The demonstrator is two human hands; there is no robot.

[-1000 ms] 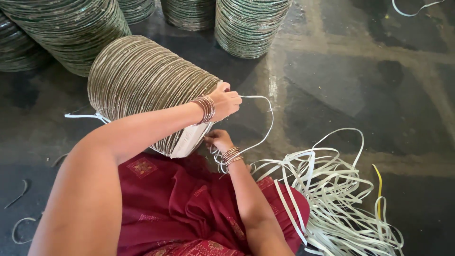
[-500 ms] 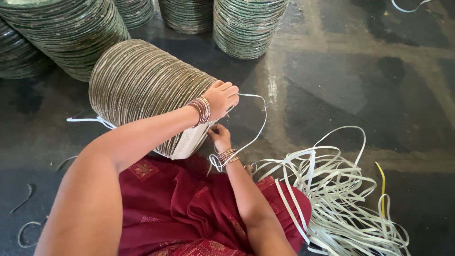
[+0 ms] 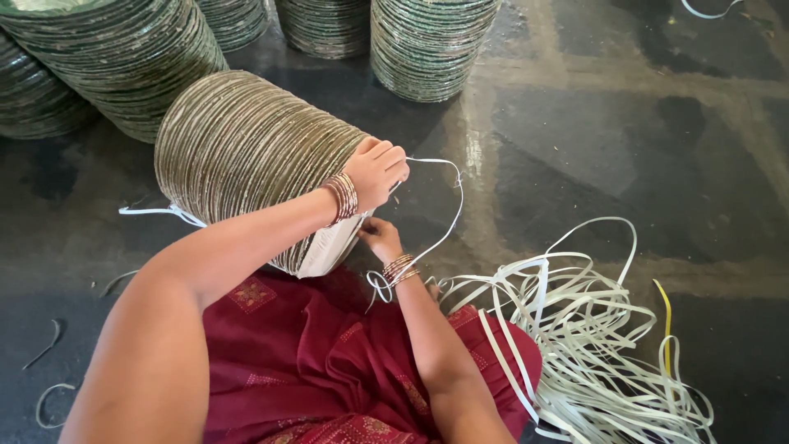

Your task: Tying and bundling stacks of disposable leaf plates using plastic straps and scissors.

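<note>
A thick stack of round leaf plates (image 3: 246, 156) lies on its side against my red-clad lap. My left hand (image 3: 376, 171) rests on the stack's near end and pinches a white plastic strap (image 3: 448, 210) that loops out to the right. Below it, my right hand (image 3: 380, 238) sits at the stack's lower edge with fingers closed on the same strap, which curls around my wrist. Bangles ring both wrists. A strap end (image 3: 160, 212) sticks out on the stack's left side.
Several upright stacks of plates (image 3: 427, 45) stand at the back, with a big one at far left (image 3: 123, 57). A tangled pile of white straps (image 3: 592, 345) lies on the dark stone floor to my right. Strap scraps (image 3: 45, 395) lie at left.
The strap loop to the right has drawn in tighter. My right hand has shifted slightly up toward the stack's edge; my left hand stays on the stack's end.
</note>
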